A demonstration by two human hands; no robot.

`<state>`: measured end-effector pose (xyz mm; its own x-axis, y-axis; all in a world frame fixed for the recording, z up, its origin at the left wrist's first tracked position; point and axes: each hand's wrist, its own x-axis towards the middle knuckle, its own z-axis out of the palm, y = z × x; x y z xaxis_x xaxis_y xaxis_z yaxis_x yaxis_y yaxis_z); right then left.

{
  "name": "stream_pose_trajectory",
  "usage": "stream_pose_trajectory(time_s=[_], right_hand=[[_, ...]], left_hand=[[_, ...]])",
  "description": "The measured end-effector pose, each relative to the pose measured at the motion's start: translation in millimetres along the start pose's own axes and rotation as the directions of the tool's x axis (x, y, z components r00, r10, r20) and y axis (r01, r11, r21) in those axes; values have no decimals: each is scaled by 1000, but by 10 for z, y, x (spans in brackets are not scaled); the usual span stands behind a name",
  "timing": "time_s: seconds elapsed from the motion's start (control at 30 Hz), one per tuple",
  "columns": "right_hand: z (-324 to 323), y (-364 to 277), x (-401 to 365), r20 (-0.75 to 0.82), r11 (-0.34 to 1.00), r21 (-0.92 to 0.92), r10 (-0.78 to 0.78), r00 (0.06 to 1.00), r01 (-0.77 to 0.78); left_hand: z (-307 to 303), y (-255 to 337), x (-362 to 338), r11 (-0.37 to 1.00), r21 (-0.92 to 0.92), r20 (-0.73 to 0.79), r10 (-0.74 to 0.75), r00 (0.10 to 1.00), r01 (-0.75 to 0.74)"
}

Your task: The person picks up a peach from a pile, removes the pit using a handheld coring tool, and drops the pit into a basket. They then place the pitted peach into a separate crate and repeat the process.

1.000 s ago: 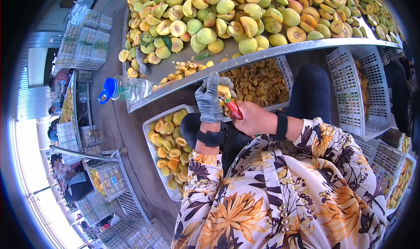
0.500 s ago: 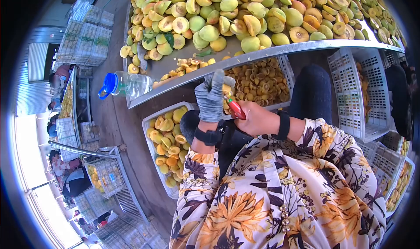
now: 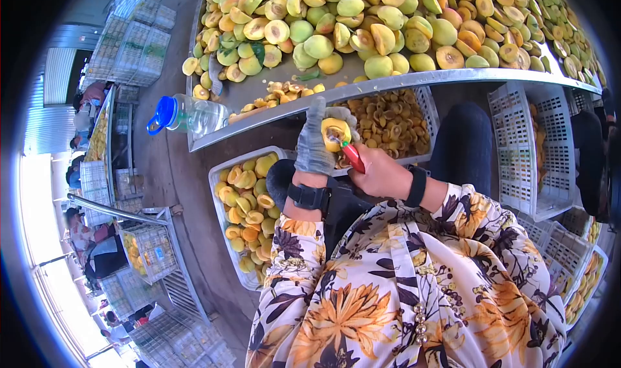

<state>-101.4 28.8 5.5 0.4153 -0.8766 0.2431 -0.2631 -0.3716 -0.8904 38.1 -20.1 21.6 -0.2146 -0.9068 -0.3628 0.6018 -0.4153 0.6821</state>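
My left hand [image 3: 315,143], in a grey knit glove, grips a yellow peach half [image 3: 336,133] with its cut face turned up toward me. My right hand [image 3: 380,174] is bare and holds a red-handled pitting tool [image 3: 352,156] whose tip sits in the hollow of the fruit. Both hands work just below the edge of the metal table [image 3: 414,80], above a white crate of pits and scraps [image 3: 424,102]. Black bands circle both wrists.
Whole and halved peaches [image 3: 362,25] cover the table. A water bottle with a blue cap [image 3: 184,115] lies at its corner. A crate of peach halves [image 3: 249,206] stands at my left, white crates [image 3: 517,148] at my right. Other people and stacked crates are far left.
The peach half has turned so its cut face now shows, and the tool tip is in its hollow. Both hands have stayed in about the same place.
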Motion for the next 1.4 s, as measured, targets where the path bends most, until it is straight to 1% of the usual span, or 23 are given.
stream_pose_trajectory(time_s=[0.03, 0.07, 0.1, 0.17, 0.23, 0.3, 0.43, 0.5, 0.63, 0.7, 0.8, 0.83, 0.9, 0.93, 1.0, 1.03, 1.13, 1.17, 1.2, 1.23, 1.3, 1.37, 1.4], right_hand=[[-133, -193, 71, 190, 895, 288, 295, 936, -341], [-207, -305, 147, 439, 609, 464, 473, 764, -643], [-186, -309, 160, 436, 612, 465, 471, 767, -640], [-118, -310, 146, 455, 424, 598, 519, 724, -680], [-120, -327, 149, 465, 438, 585, 508, 725, -683], [-96, -301, 125, 495, 429, 557, 516, 699, -711], [-118, -286, 73, 447, 652, 384, 488, 750, -654], [-58, -122, 6, 246, 931, 140, 298, 922, -338], [-80, -61, -9, 228, 969, -39, 247, 942, -244], [-94, -50, -1, 264, 972, -103, 232, 936, -212], [-38, -58, -16, 187, 988, -11, 152, 971, -153], [-77, -98, 3, 188, 988, -12, 153, 970, -154], [-171, -196, 81, 476, 779, 207, 449, 757, -592], [-160, -188, 91, 476, 778, 207, 450, 756, -593], [-146, -175, 90, 578, 556, 386, 476, 663, -736], [-130, -185, 96, 579, 561, 382, 474, 663, -735], [-22, -154, 50, 456, 676, 397, 442, 773, -621], [40, -77, 30, 168, 915, 148, 350, 922, -375], [47, -89, 53, -71, 971, -197, 121, 990, -133], [5, -89, 58, -66, 973, -195, 115, 991, -126], [-152, -78, 61, -103, 950, -306, -90, 991, 54], [-263, -23, 124, -138, 955, -295, -69, 988, 26], [-339, -63, 182, -115, 987, -142, 59, 992, -76]], left_hand=[[111, -3, -28, 988, -3, -35, 154, 987, -155], [185, 19, -36, 951, 3, -66, 310, 948, -311], [172, 3, -44, 950, 4, -63, 313, 948, -313], [104, -59, -71, 979, -30, -57, 201, 978, -203], [132, -88, -82, 967, -56, -89, 241, 966, -247], [115, -93, -109, 989, -12, -240, 137, 961, -144], [62, -77, -99, 979, 159, -230, 165, 959, -131], [1, -33, -79, 998, 56, -147, -2, 989, 10], [-124, 29, -26, 994, 32, -3, -108, 994, 108], [-154, 20, -14, 989, -1, -34, -145, 989, 145], [-134, 19, -1, 980, 72, -87, -177, 980, 184], [-128, -15, 9, 986, 102, -103, -123, 987, 133], [-104, -38, 7, 988, 132, -120, -68, 990, 84], [-84, -41, -11, 970, 242, -135, 38, 990, -5], [-4, -82, -20, 900, 397, -143, 257, 956, -182], [32, -60, -18, 900, 394, -142, 262, 955, -188], [36, -22, 11, 933, 308, -197, 255, 947, -187], [0, -26, 42, 932, 310, -194, 258, 947, -190], [-30, -22, 60, 980, 116, -205, 185, 961, -164], [-66, -18, 60, 988, -83, -205, 114, 972, -133], [-231, 41, 17, 998, -56, -198, 31, 980, -43], [-342, 10, 59, 997, -71, -174, 7, 985, -20], [-326, 61, 29, 998, -8, 99, -67, 993, 68]])
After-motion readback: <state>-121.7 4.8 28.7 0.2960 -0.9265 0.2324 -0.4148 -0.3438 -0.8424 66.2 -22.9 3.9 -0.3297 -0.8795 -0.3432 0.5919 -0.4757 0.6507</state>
